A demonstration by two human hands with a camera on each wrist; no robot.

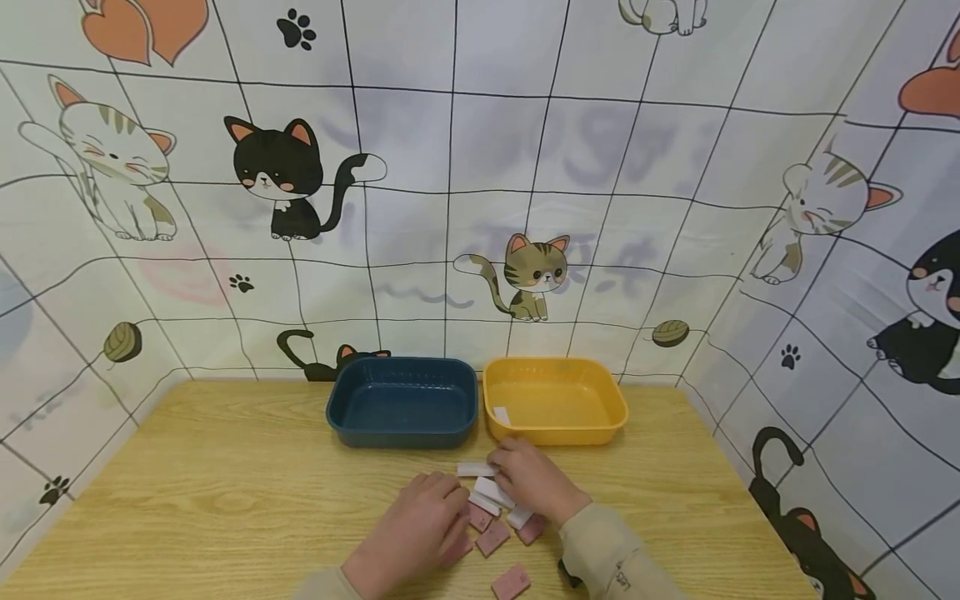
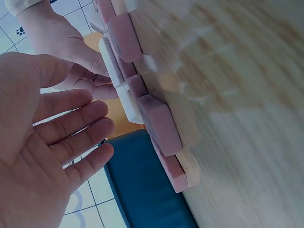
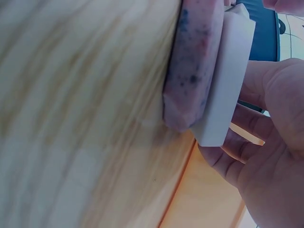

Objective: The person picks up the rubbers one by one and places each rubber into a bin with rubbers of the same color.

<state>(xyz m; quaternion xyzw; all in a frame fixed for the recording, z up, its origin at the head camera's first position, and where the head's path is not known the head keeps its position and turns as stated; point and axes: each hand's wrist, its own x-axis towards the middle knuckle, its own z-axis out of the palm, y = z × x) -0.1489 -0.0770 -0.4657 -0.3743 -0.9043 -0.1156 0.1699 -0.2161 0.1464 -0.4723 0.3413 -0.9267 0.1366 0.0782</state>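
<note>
i have the right hand (image 1: 534, 479) over the pile, fingers bent; i can't tell whether its fingertips have hold of anything. the flat white block (image 1: 471, 469) lies just left of those fingertips, long axis running crosswise, and the right hand looks nearer to it than the left. the slanted white block (image 1: 492, 492) lies left of the right palm, its near end toward it. the left hand (image 1: 416, 521), fingers loosely extended and gripping nothing, is beside the pink blocks (image 1: 492, 539); a lone pink block (image 1: 512, 582) lies between the wrists. just past the right fingertips, the yellow tray (image 1: 562, 435) puts its near wall between hand and the white piece (image 1: 501, 415) inside. the blue tray (image 1: 408, 437) is straight beyond the left hand.
</note>
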